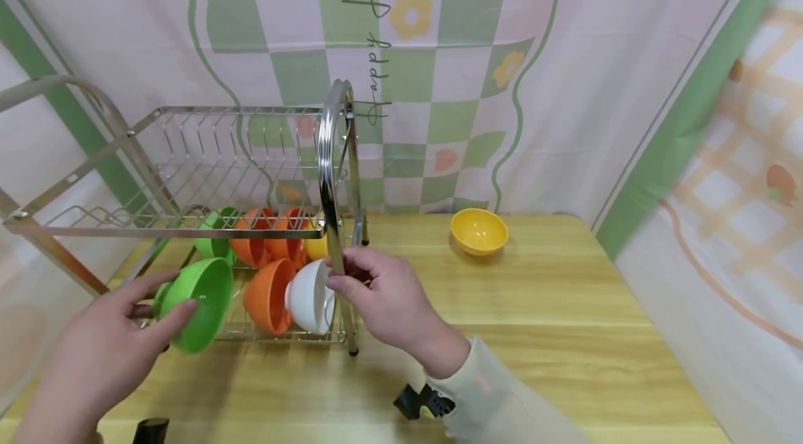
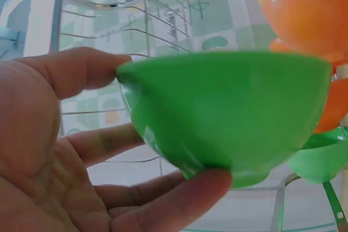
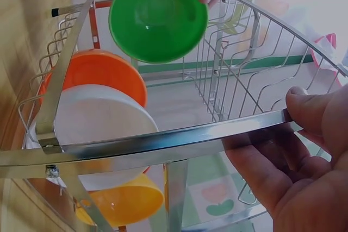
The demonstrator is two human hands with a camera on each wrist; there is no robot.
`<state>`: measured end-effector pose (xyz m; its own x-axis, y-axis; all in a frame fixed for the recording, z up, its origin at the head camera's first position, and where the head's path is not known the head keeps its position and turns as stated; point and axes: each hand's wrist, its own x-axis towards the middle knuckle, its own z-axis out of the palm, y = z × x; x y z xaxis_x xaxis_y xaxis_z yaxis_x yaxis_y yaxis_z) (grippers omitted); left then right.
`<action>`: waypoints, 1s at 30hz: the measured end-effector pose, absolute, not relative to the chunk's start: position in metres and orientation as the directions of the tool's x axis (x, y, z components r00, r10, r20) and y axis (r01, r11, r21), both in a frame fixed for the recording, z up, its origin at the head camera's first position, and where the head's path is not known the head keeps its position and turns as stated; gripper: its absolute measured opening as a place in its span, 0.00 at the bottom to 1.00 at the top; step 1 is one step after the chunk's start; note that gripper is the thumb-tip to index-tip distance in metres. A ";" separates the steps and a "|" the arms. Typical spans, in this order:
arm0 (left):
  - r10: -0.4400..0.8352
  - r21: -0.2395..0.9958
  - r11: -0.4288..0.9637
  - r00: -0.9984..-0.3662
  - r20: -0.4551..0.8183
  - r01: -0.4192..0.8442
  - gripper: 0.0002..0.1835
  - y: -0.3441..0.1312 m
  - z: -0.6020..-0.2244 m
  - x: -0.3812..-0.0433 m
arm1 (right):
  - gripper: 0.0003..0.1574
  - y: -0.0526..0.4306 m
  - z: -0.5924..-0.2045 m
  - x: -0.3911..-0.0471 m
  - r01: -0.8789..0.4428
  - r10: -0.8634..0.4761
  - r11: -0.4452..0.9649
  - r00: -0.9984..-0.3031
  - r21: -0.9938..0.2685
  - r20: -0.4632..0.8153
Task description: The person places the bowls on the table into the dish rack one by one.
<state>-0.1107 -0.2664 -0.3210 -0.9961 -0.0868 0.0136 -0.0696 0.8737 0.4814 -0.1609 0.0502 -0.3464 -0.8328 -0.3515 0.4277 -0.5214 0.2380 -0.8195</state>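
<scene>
My left hand (image 1: 103, 343) holds a green bowl (image 1: 202, 304) at the front left of a metal dish rack (image 1: 188, 233). In the left wrist view the thumb touches the rim of the green bowl (image 2: 234, 112) and fingers reach under its base. My right hand (image 1: 392, 297) grips the rack's right front post (image 1: 328, 200); the right wrist view shows thumb and fingers around the metal bar (image 3: 217, 130). Beside the green bowl, an orange bowl (image 1: 268, 296) and a white bowl (image 1: 309, 297) stand tilted on the lower tier.
Behind them on the lower tier sit a green bowl (image 1: 216, 235), orange bowls (image 1: 251, 242) and a yellow bowl (image 1: 316, 247), partly hidden by the upper tier. Another yellow bowl (image 1: 479, 231) stands on the wooden table (image 1: 533, 332) at the back right. A patterned curtain (image 1: 408, 81) hangs behind.
</scene>
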 end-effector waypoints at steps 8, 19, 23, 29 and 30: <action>-0.095 0.424 0.903 -0.994 0.060 -0.061 0.43 -0.269 -0.332 -0.120 | 0.06 0.049 -0.348 -0.160 -0.557 -0.349 0.244 -0.814 -0.794 0.464; -0.011 0.488 0.872 -0.997 0.078 0.029 0.41 -0.264 -0.359 -0.141 | 0.06 0.050 -0.349 -0.160 -0.583 -0.350 0.280 -0.802 -0.763 0.485; -0.006 0.478 0.878 -0.997 0.071 0.028 0.42 -0.264 -0.368 -0.146 | 0.06 0.050 -0.350 -0.160 -0.598 -0.354 0.296 -0.793 -0.745 0.496; -0.019 0.469 0.883 -0.998 0.052 0.007 0.43 -0.262 -0.375 -0.152 | 0.05 0.050 -0.350 -0.161 -0.608 -0.356 0.315 -0.787 -0.728 0.503; -0.019 0.471 0.882 -0.999 0.047 0.005 0.43 -0.262 -0.376 -0.153 | 0.05 0.050 -0.350 -0.161 -0.608 -0.356 0.319 -0.788 -0.727 0.503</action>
<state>-0.1533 -0.2616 -0.3757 -0.9987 -0.0193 0.0475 0.0054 0.8819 0.4714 -0.1608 0.0497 -0.3497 -0.7876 -0.3560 0.5029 -0.6082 0.3187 -0.7269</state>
